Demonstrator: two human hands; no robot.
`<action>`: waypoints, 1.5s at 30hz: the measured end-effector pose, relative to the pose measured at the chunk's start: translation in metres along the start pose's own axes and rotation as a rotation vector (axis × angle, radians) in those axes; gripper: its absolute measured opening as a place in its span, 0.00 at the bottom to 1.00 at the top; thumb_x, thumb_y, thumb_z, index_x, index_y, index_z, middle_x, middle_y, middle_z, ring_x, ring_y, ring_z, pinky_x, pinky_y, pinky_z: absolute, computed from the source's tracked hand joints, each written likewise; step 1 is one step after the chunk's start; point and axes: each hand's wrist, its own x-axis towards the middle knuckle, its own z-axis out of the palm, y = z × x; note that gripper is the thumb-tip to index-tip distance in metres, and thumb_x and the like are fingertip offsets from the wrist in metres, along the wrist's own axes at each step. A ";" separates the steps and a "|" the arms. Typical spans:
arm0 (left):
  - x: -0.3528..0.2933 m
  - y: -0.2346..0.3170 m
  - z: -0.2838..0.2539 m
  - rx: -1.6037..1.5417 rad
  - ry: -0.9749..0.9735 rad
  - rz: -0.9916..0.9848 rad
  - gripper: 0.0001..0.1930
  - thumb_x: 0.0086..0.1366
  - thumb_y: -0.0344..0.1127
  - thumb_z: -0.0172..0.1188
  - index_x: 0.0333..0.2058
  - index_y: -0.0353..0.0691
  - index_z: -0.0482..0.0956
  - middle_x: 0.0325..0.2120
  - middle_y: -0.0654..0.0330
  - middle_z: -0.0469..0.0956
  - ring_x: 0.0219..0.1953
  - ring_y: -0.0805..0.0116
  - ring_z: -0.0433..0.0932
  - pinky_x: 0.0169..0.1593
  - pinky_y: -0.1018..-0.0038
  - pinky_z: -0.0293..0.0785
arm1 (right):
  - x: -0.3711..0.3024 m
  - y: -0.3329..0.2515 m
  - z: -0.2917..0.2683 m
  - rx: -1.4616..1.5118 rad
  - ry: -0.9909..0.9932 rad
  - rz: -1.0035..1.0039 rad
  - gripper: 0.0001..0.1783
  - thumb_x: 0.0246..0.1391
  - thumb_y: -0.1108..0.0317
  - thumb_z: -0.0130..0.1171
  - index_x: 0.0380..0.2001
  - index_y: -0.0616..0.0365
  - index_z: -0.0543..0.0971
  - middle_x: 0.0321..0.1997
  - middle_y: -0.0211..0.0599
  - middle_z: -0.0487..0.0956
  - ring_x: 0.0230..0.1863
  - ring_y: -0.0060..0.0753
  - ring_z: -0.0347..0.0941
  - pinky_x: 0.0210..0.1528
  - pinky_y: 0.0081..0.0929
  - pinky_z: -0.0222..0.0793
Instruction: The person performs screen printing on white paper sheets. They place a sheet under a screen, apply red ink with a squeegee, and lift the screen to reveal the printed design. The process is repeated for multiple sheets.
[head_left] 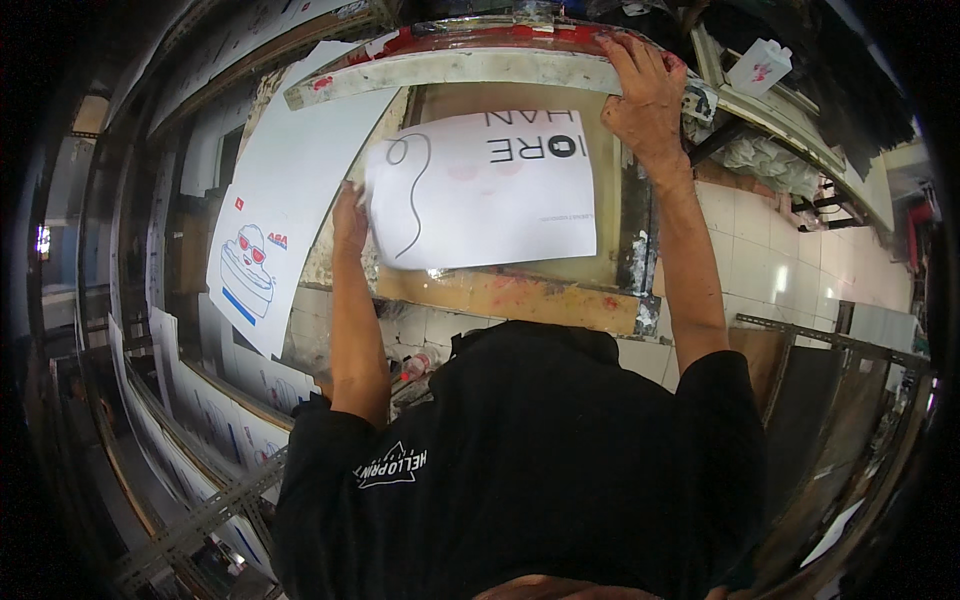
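Note:
A white paper sheet with black lettering, a looping black line and faint pink marks lies over the printing bed. My left hand is at the sheet's left edge, its fingers closed on that edge and slightly blurred. Along the far side of the bed, a screen-printing frame is tilted up, with red ink along it. My right hand is wrapped over the right end of this frame, fingers on its top and thumb below.
A large white board printed with a blue figure in red glasses leans at the left, beside racks of similar boards. A small white carton sits on a ledge at the far right. Metal shelving stands at the right over white floor tiles.

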 end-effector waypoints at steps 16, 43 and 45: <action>-0.159 -0.105 0.104 0.983 -0.458 0.871 0.20 0.53 0.34 0.65 0.46 0.38 0.76 0.35 0.52 0.76 0.32 0.51 0.77 0.33 0.61 0.74 | 0.044 -0.006 -0.016 0.026 0.004 -0.006 0.32 0.31 0.75 0.56 0.49 0.54 0.75 0.45 0.39 0.76 0.49 0.43 0.71 0.53 0.43 0.59; -0.287 -0.211 -0.115 0.910 0.050 0.414 0.05 0.56 0.32 0.66 0.31 0.39 0.82 0.25 0.54 0.81 0.24 0.58 0.80 0.28 0.68 0.74 | 0.074 0.031 0.004 -0.188 -0.181 0.009 0.33 0.39 0.64 0.64 0.55 0.40 0.77 0.52 0.35 0.80 0.54 0.40 0.77 0.57 0.35 0.69; -0.269 -0.244 -0.099 0.909 -0.043 0.382 0.07 0.57 0.36 0.64 0.32 0.41 0.83 0.29 0.55 0.82 0.30 0.54 0.81 0.33 0.64 0.76 | 0.073 0.022 0.001 -0.158 -0.221 0.076 0.33 0.39 0.65 0.62 0.56 0.40 0.76 0.52 0.37 0.80 0.55 0.44 0.76 0.59 0.38 0.67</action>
